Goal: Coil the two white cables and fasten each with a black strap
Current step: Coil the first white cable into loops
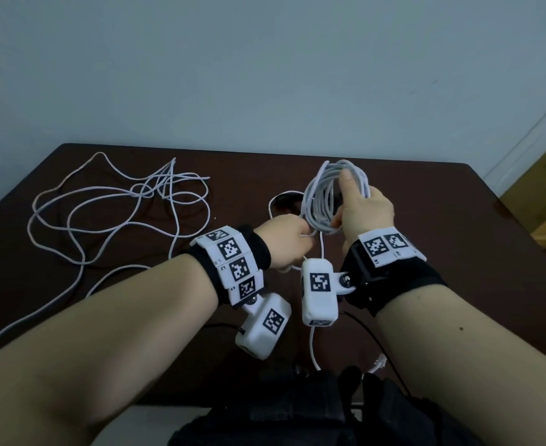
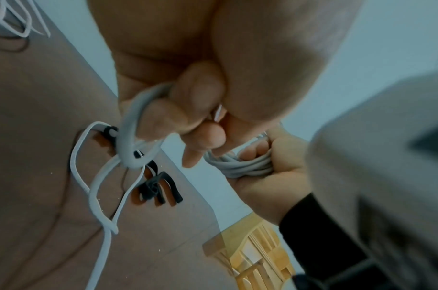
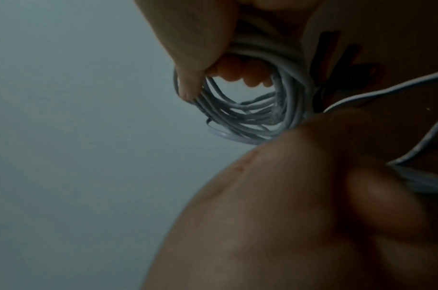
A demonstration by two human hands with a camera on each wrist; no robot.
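My right hand [image 1: 362, 210] holds a coil of white cable [image 1: 321, 194] upright above the table, thumb along its top and fingers through the loops [image 3: 247, 76]. My left hand [image 1: 289, 244] is curled just left of the coil's bottom and pinches the cable's loose tail [image 2: 128, 141], which runs down to the table and off toward me [image 1: 313, 352]. The second white cable [image 1: 114, 207] lies loose and tangled on the table's left half. Black straps [image 2: 156, 188] lie on the table behind the coil, partly hidden in the head view [image 1: 286, 201].
The dark brown table [image 1: 458, 239] stands against a pale wall. A thin black wire [image 1: 381, 346] and a small white connector [image 1: 378, 365] lie near the front edge. A wooden chair [image 2: 257, 253] stands beyond the table's right side. Dark clothing fills the bottom of the head view.
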